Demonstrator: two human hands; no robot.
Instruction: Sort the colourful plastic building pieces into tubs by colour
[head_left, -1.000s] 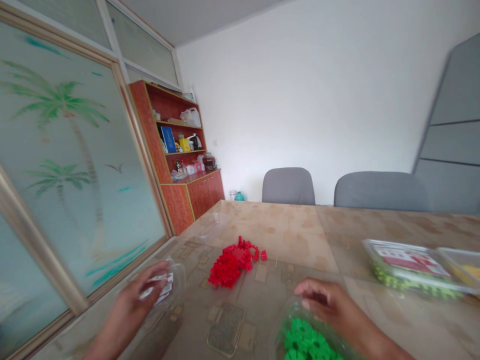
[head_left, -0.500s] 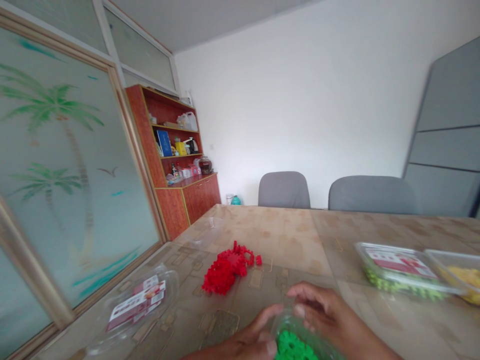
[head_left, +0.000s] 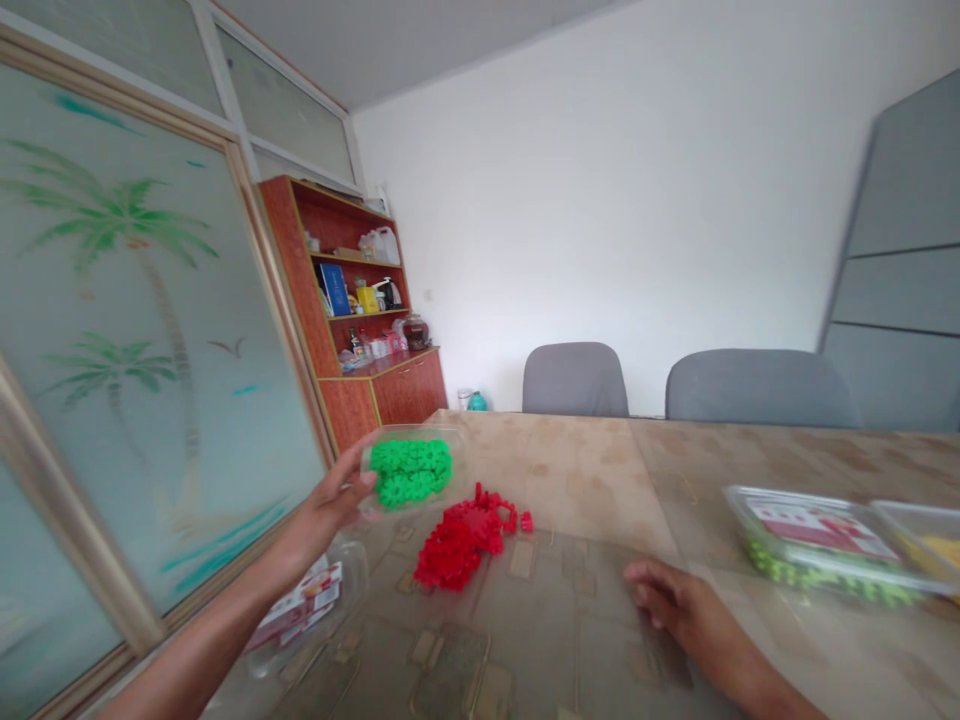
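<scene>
My left hand (head_left: 349, 485) grips the near-left side of a clear plastic box (head_left: 459, 455) filled with bright green notched plastic pieces (head_left: 411, 472). The box is at the far left of the table, tilted towards me; whether its base touches the table I cannot tell. Just in front of it lies a heap of red notched pieces (head_left: 457, 545), one small piece (head_left: 526, 522) apart on its right. My right hand (head_left: 671, 600) is over the table to the right of the heap, fingers loosely bent and apart, holding nothing.
Clear lids with labels (head_left: 307, 605) lie at the left, partly behind my left forearm. On the right stand a labelled, lidded box of light green pieces (head_left: 825, 540) and a clear box with yellow pieces (head_left: 941, 550). Two grey chairs (head_left: 576, 380) (head_left: 757, 388) stand beyond the table (head_left: 570, 450).
The box of green pieces has moved from between both hands at the near edge to the far left, carried by my left hand. My right hand has let go of it.
</scene>
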